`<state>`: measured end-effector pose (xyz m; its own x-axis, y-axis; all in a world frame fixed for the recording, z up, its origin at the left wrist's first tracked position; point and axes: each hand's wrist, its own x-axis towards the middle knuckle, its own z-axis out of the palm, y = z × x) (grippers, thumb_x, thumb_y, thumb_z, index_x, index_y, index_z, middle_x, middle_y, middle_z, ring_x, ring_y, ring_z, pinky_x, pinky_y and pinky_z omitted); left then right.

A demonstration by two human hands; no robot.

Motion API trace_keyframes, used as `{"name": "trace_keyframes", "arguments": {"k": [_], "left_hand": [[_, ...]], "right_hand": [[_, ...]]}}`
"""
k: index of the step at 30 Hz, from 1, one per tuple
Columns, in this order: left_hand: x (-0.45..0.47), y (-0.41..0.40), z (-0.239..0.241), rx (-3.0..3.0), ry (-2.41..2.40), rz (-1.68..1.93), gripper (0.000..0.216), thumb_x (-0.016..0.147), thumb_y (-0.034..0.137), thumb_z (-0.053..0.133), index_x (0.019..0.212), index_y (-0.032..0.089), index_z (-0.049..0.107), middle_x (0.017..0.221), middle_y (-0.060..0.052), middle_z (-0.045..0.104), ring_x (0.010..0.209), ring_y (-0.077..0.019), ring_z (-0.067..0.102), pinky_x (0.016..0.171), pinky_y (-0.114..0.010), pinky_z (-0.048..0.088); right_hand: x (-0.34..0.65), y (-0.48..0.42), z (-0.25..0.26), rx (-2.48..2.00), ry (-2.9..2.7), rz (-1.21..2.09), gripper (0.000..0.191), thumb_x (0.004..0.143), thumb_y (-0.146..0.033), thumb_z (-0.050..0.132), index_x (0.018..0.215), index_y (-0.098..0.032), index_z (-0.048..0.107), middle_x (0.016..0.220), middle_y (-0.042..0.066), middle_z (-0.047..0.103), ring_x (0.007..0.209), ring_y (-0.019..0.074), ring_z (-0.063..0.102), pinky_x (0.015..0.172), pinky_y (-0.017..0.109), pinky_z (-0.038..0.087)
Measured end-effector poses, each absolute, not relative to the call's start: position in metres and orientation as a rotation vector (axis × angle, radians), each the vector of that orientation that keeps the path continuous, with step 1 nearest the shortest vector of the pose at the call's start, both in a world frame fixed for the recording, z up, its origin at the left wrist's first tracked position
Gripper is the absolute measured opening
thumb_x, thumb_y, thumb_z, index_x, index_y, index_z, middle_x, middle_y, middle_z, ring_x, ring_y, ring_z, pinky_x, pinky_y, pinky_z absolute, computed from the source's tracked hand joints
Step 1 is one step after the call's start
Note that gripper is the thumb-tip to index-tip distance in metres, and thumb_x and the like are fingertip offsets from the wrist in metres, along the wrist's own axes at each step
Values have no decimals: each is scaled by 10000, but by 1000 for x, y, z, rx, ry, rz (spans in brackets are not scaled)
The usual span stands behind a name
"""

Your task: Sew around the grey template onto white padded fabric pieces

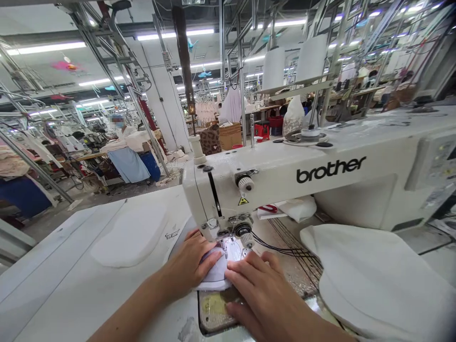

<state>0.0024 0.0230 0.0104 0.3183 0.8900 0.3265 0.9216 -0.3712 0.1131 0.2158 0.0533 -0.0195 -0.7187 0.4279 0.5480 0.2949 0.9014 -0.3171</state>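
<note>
A white sewing machine point(270, 185) marked "brother" stands before me, its needle and presser foot point(224, 249) lit from above. Beneath the foot lies a rounded piece of white fabric point(215, 273). On the left part of that fabric rests my left hand point(194, 259), thumb and fingers apart and pressing it flat. My right hand point(258, 285) is at the fabric's right edge, its fingers stretched out and the fingertips touching the cloth close to the needle. The undersides of both hands are hidden.
Another rounded white pad point(130, 235) lies on the table to the left. White cut fabric pieces point(374, 275) are piled at the right. Black cables point(285, 249) run beneath the machine arm. Thread cones point(274, 69) stand behind it. A co-worker point(119, 126) is at the far left.
</note>
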Motion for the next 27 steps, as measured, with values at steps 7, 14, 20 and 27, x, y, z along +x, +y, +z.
{"name": "trace_keyframes", "arguments": {"k": [7,14,20,27], "left_hand": [[13,11,-4,-2343,-1779,-605,258,967,285,428,1054,166,640,962,-83,705,913,-228,662,946,-459,479],[16,10,-8,-2335,-1781,-605,246,956,265,440,1057,165,641,1014,-93,719,966,-237,677,993,-468,475],[28,9,-11,-2258,-1870,-514,261,934,173,444,1097,130,643,1091,-104,717,1079,-259,649,1036,-507,456],[28,7,-9,-2243,-1873,-534,236,920,173,459,1071,154,640,1094,-96,718,1097,-241,643,1038,-492,469]], "right_hand": [[223,56,-19,-536,-2445,301,254,815,-268,693,1055,-262,608,992,11,633,921,229,542,782,379,336],[223,54,-21,-513,-2405,179,258,812,-289,696,1049,-247,606,1029,5,647,942,225,555,802,371,338],[217,57,-30,-439,-2335,39,179,963,-301,454,1029,-238,608,926,7,655,906,208,559,792,369,313],[215,56,-34,-416,-2336,-2,214,980,-284,396,1049,-236,594,862,5,631,844,192,557,772,368,326]]}}
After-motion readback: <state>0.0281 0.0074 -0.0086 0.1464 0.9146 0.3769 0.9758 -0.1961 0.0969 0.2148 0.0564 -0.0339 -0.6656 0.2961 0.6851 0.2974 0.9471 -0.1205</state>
